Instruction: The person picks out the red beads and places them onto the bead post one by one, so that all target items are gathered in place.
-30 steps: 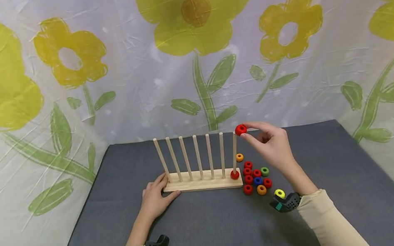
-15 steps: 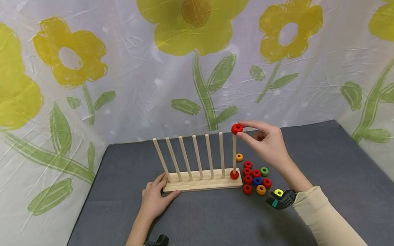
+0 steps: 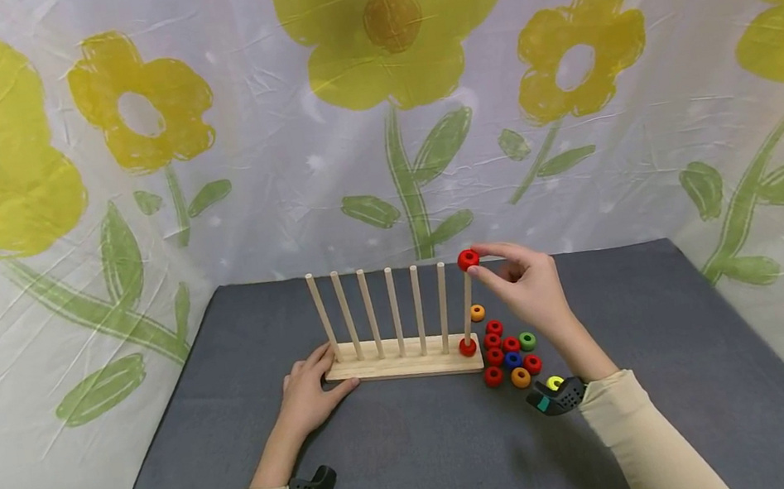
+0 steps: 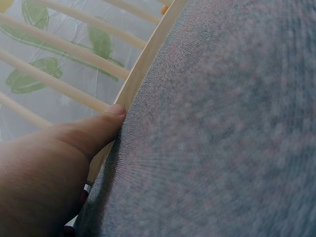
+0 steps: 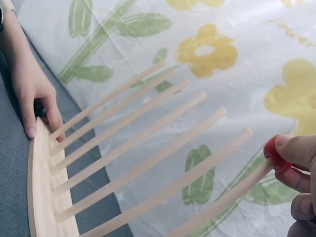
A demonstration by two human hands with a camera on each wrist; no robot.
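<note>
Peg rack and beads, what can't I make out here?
Head view: the yellow bead, partly covered by the black wrist device.
Right wrist view: the end peg, tip hidden by the held red bead, foot cut off by the bottom edge.
Left wrist view: the pegs, tops cut off by the left and top edges.

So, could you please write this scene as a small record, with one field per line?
Rack: wooden, with seven pegs
Left hand: grips the rack's left end
Right hand: pinches a red ring at the tip of the rightmost peg
On that peg: lower red ring, at its foot
Loose rings: red, orange, green, blue and yellow, right of the rack
Surface: dark grey cloth
</note>
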